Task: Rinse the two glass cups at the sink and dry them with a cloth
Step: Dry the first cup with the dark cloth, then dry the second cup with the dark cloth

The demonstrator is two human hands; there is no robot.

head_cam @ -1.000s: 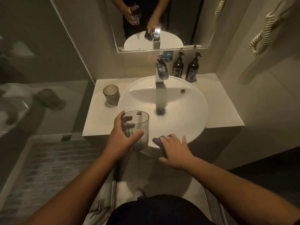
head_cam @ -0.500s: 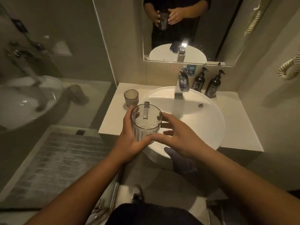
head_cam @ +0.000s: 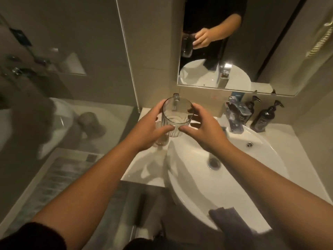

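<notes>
A clear ribbed glass cup (head_cam: 175, 121) is held upright in the air above the counter, left of the basin. My left hand (head_cam: 149, 129) grips its left side, and my right hand (head_cam: 203, 130) curls round its right side. The second ribbed cup (head_cam: 161, 139) stands on the counter, mostly hidden behind my left hand and the held cup. A dark cloth (head_cam: 228, 219) hangs over the front rim of the white round sink (head_cam: 194, 192). The chrome faucet (head_cam: 235, 120) stands at the back of the basin.
Two dark pump bottles (head_cam: 264, 120) stand on the white counter (head_cam: 140, 170) behind the basin, right of the faucet. A mirror (head_cam: 234, 51) hangs above. A glass shower panel (head_cam: 63, 87) closes off the left side, with a grey floor mat (head_cam: 59, 179) below.
My right hand left the cloth on the sink rim and came up onto the cup. The cup rose and moved away from me, with both hands around it now.
</notes>
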